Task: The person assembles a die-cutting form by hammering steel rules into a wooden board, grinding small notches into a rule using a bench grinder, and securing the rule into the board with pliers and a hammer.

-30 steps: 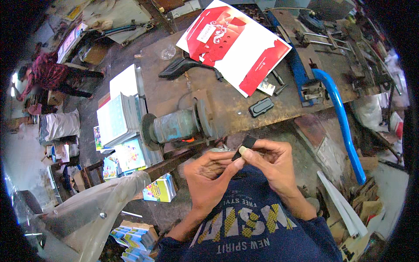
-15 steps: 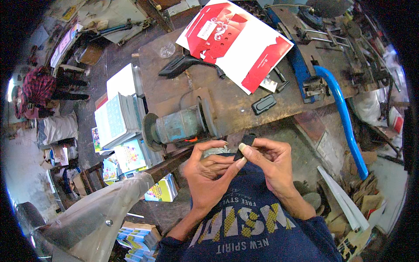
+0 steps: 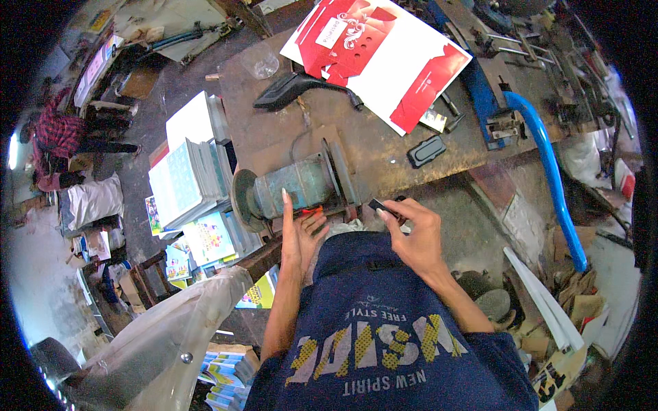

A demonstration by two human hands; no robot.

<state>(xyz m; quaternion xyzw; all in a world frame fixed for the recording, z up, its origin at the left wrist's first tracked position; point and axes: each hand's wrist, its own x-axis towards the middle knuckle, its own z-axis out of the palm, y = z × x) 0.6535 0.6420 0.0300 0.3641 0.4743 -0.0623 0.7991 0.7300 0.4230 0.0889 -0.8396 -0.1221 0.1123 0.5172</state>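
at the workbench (image 3: 370,151), toward the bench grinder (image 3: 296,183), has moved the left hand (image 3: 300,236), opened and empty, after gripping with 2; now pinches in the right hand (image 3: 417,229) alone, near the bench edge, a small black piece (image 3: 376,204). looks dark, straight-edged, partly covered.

The right hand (image 3: 418,236) pinched a small black piece (image 3: 375,205). The left hand (image 3: 298,236), fingers spread, was near the grinder (image 3: 296,181). A dark case (image 3: 426,151) lay on the tabletop (image 3: 373,147).
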